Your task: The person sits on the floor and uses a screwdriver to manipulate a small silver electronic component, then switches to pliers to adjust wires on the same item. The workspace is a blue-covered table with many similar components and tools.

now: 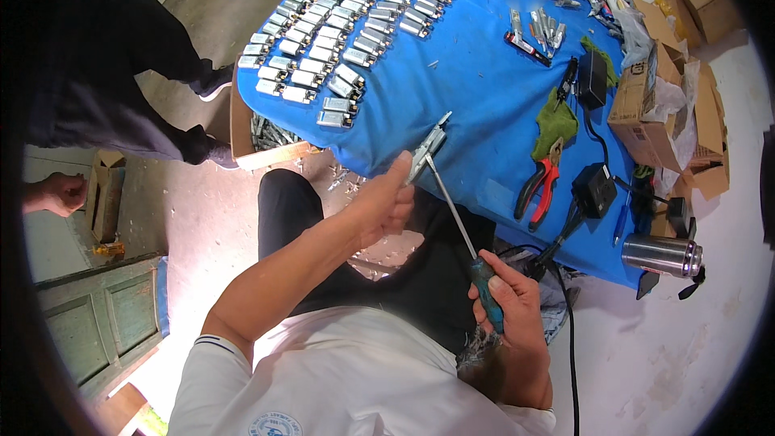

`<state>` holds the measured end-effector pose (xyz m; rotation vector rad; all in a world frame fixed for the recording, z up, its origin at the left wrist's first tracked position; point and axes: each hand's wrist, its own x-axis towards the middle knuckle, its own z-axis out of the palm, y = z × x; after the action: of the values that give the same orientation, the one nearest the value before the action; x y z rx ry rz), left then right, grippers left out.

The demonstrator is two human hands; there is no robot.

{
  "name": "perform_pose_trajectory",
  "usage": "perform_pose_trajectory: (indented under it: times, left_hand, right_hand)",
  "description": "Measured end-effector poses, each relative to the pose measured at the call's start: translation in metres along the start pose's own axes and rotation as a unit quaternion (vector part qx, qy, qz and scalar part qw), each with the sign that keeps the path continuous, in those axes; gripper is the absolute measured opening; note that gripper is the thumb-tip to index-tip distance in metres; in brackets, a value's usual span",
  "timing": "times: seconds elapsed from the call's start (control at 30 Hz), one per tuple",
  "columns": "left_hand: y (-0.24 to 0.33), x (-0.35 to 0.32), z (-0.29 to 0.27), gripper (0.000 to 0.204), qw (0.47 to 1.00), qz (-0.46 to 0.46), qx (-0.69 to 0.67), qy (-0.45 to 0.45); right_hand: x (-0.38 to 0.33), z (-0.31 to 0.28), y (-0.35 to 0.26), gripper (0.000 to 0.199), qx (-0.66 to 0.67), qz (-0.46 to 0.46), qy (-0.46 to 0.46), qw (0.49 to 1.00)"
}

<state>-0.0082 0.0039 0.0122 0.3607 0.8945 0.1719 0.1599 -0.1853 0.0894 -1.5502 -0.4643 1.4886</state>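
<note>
Left hand (386, 206) pinches a small silver metal part (428, 145) steady above the blue-covered table's (476, 105) near edge, while right hand (508, 299) grips a teal-handled screwdriver (460, 230), tip braced into it for leverage.

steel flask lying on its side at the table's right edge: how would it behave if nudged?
The steel flask lies on its side near the blue table's edge, so it would probably roll. Its polished wall looks slippery. Likely stiff; weight unclear, contents hidden.
</note>
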Motion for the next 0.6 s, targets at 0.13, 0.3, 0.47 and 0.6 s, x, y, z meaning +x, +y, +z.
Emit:
perform_pose_trajectory:
  times: [0.13, 0.3, 0.47, 0.6]
  left_hand:
    - [0.000, 0.001, -0.004, 0.056, 1.000, -0.002, 0.003, -0.028]
    - [0.001, 0.006, -0.002, 0.057, 1.000, 0.002, 0.003, -0.030]
    - [0.001, 0.006, -0.001, 0.061, 1.000, 0.004, -0.008, -0.022]
    - [0.000, 0.014, -0.019, 0.059, 0.999, 0.037, 0.000, -0.035]
  right_hand:
    - [0.001, 0.003, 0.003, 0.039, 0.009, -0.011, 0.012, 1.000]
    - [0.000, -0.002, 0.010, 0.039, 0.026, -0.030, 0.027, 0.999]
    - [0.003, 0.001, 0.007, 0.040, 0.009, -0.021, 0.017, 1.000]
    - [0.004, 0.021, -0.007, 0.043, 0.012, -0.002, 0.034, 0.999]
